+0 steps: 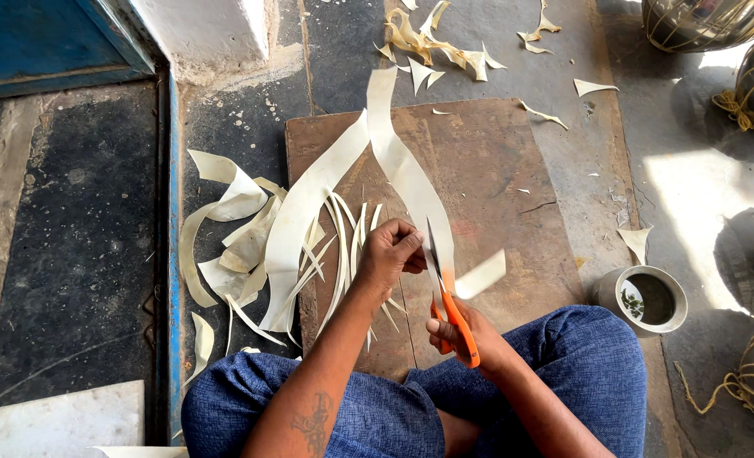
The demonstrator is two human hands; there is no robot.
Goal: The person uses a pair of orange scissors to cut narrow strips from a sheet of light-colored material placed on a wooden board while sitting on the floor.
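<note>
Gripping orange-handled scissors [452,307], right hand [460,332] sliced a pale leaf strip [407,174] that left hand [390,253] pinched taut over the wooden board [496,187], mid-frame.

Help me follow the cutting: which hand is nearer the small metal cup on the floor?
Right. The right hand, gripping orange scissors, is closer to the cup; the left hand is farther left.

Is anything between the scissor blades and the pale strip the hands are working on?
Nothing visible. The left hand pinches the pale strip over the wooden board, and the orange-handled scissors in the right hand already meet the strip's edge.
</note>
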